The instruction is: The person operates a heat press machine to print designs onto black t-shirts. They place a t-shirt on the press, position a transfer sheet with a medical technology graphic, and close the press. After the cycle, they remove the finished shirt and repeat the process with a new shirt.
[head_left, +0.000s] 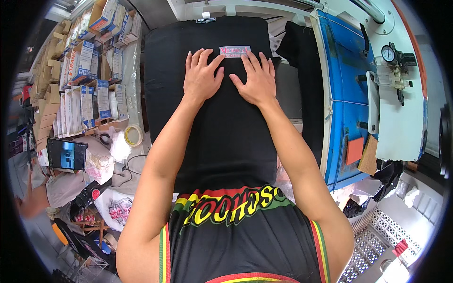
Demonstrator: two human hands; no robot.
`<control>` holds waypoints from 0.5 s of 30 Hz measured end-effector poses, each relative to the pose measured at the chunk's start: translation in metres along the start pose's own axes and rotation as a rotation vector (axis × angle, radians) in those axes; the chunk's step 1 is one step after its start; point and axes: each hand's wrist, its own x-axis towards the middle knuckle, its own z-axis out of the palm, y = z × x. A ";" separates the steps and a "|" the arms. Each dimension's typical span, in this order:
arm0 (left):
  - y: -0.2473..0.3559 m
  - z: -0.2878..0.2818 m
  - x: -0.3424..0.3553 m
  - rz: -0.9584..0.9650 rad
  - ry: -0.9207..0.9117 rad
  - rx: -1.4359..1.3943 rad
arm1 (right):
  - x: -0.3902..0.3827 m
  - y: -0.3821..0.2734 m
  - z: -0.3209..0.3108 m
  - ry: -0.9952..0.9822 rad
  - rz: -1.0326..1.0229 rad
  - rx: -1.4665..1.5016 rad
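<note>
A black cloth garment (212,132) lies spread over a flat board in front of me. Near its far end sits a small rectangular transfer sheet (234,49) with pink lettering. My left hand (203,75) rests palm down on the garment, fingers spread, its index fingertip at the sheet's left edge. On the other side, my right hand (257,79) also lies flat with fingers apart, its fingertips at the sheet's right edge. Neither hand grips anything. A white tag (205,19) shows at the garment's far edge.
Cardboard boxes (81,59) holding flat packets are stacked at the left, with a tape roll (133,136) and a lit screen (67,154) nearer. To the right stand a blue panel (347,101) and a pressure gauge (388,53). Another person's arm (35,202) shows at far left.
</note>
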 end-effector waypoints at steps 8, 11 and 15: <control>0.005 0.002 -0.009 0.002 0.011 -0.017 | -0.006 0.000 0.003 0.071 0.006 0.027; 0.005 0.004 -0.002 -0.045 0.004 -0.052 | 0.008 0.002 0.002 0.023 0.033 0.056; 0.001 0.015 0.019 -0.136 0.038 -0.090 | 0.023 0.004 -0.023 0.234 0.148 0.108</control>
